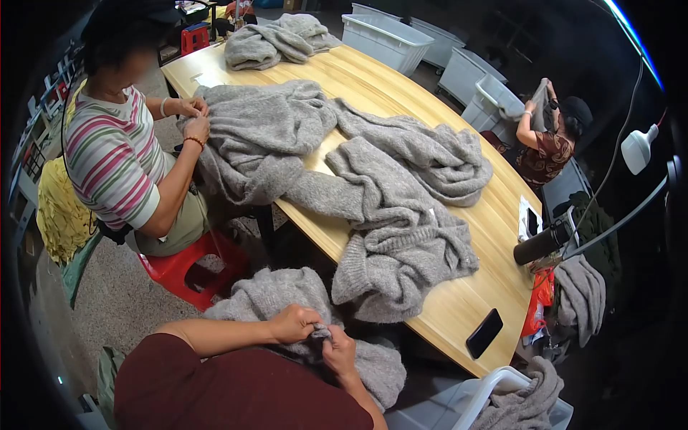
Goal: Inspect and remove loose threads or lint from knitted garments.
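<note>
A grey knitted sweater (279,288) lies across my lap, below the table's near edge. My left hand (295,324) is closed, its fingers pinching a gathered fold of the knit. Close beside it my right hand (339,351) grips the same bunched part from the right. The fold between the two hands is small, and the fingertips are partly hidden in it. More of this sweater hangs down to the right of my right forearm. On the table just beyond lies another grey sweater (401,269) with a ribbed edge.
Several grey knits are spread over the wooden table (365,72). A co-worker on a red stool (193,269) handles one at the left; another person sits at the far right. A phone (484,333), black bottle (541,242) and white bin (494,387) are to my right.
</note>
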Tool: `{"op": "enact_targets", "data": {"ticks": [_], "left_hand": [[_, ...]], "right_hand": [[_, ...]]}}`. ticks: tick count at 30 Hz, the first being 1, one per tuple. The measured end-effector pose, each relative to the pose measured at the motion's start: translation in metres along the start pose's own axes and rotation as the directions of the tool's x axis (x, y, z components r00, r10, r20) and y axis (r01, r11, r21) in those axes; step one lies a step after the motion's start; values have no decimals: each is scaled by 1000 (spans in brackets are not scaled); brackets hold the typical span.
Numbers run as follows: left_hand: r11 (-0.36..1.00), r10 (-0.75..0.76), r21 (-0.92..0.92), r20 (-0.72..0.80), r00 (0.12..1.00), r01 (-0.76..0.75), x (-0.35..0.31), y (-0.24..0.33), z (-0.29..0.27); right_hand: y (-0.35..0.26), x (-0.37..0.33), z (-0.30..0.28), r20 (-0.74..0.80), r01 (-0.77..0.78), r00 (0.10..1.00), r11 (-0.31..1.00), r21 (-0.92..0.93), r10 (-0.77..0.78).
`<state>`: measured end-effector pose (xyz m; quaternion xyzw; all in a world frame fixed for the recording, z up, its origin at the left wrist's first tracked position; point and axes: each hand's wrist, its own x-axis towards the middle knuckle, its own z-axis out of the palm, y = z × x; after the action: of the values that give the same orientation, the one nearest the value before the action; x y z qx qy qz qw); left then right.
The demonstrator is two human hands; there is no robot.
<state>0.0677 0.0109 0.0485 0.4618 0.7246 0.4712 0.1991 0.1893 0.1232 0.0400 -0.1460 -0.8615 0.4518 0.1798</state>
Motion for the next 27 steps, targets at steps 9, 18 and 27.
{"op": "enact_targets", "data": {"ticks": [9, 18, 27], "left_hand": [[946, 125, 300, 3, 992, -121, -11, -4, 17], [688, -150, -564, 505, 850, 457, 12, -1, 17], [980, -199, 38, 279, 939, 196, 17, 5, -25]], "right_hand": [[18, -2, 14, -53, -128, 991, 989, -72, 124], [5, -4, -21, -242, 23, 970, 997, 70, -5], [-4, -6, -44, -39, 11, 999, 986, -167, -18]]}}
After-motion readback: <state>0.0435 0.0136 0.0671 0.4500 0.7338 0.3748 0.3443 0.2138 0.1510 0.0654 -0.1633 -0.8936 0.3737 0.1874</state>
